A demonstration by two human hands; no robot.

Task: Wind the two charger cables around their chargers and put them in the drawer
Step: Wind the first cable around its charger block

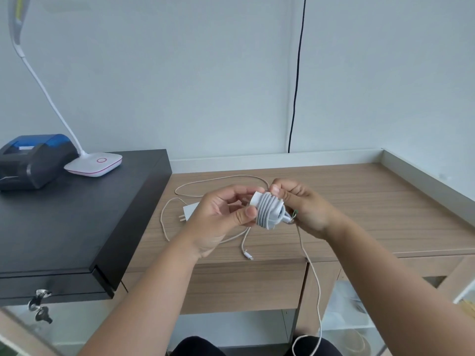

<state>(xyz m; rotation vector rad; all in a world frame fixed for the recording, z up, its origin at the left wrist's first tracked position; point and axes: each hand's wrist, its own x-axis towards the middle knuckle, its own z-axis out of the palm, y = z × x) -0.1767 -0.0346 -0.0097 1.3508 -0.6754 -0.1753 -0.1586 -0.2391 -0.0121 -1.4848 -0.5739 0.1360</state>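
My left hand (221, 214) grips a white charger (267, 210) above the wooden desk (359, 201), thumb pressed on its side. Several turns of white cable are wound round the charger. My right hand (300, 204) pinches the cable at the charger's right end. The loose rest of this cable (317, 286) hangs off the desk front toward my lap. A second white charger (189, 209) lies flat on the desk behind my left hand, partly hidden. Its cable (218, 179) loops loosely over the desk and ends in a plug (248, 255) near the front edge.
A wooden drawer front (244, 286) sits shut under the desk edge. At the left stands a black cabinet (77, 214) with keys (39, 307) in its lock, a white desk lamp (93, 164) and a black-and-blue printer (33, 160) on top. A black wire (297, 86) runs down the wall.
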